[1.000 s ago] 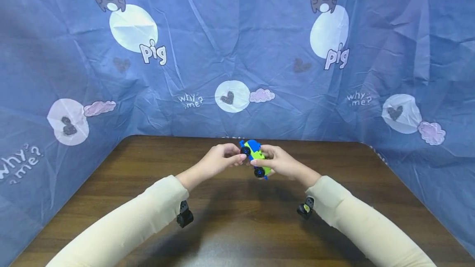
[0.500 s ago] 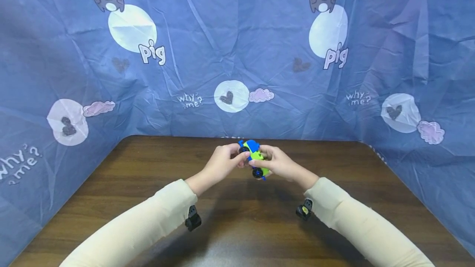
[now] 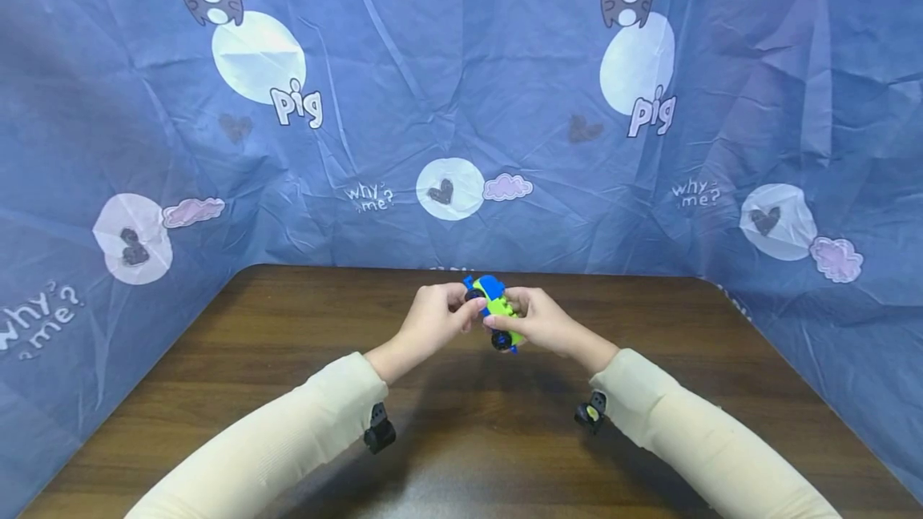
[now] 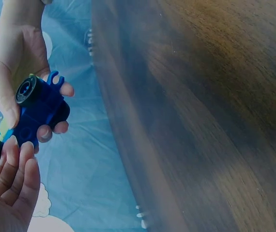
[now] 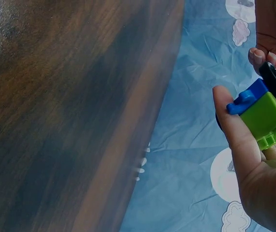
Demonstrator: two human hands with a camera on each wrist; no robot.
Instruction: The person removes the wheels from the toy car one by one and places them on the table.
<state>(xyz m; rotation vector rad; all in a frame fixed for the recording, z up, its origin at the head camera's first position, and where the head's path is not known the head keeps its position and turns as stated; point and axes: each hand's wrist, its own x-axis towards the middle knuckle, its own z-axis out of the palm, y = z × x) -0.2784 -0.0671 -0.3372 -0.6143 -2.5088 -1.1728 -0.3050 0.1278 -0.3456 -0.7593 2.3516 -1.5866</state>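
A small green and blue toy car (image 3: 500, 307) with black wheels is held up above the table, tilted, between both hands. My right hand (image 3: 551, 320) grips its body, thumb along the near side and fingers beneath. With thumb and fingers, my left hand (image 3: 435, 317) pinches the black wheel at the car's far left end, partly covering it. In the left wrist view the blue underside (image 4: 41, 108) shows, with a hook-like end piece. The right wrist view shows the green body (image 5: 268, 118) and another black wheel (image 5: 274, 79).
Below the hands lies a dark wooden table (image 3: 461, 439). A blue patterned cloth (image 3: 461, 102) hangs behind it and along both sides. Small black cameras (image 3: 379, 428) hang at both wrists.
My left hand has moved right, and its thumb has come over the car's far left wheel. The car and my right hand have barely shifted.
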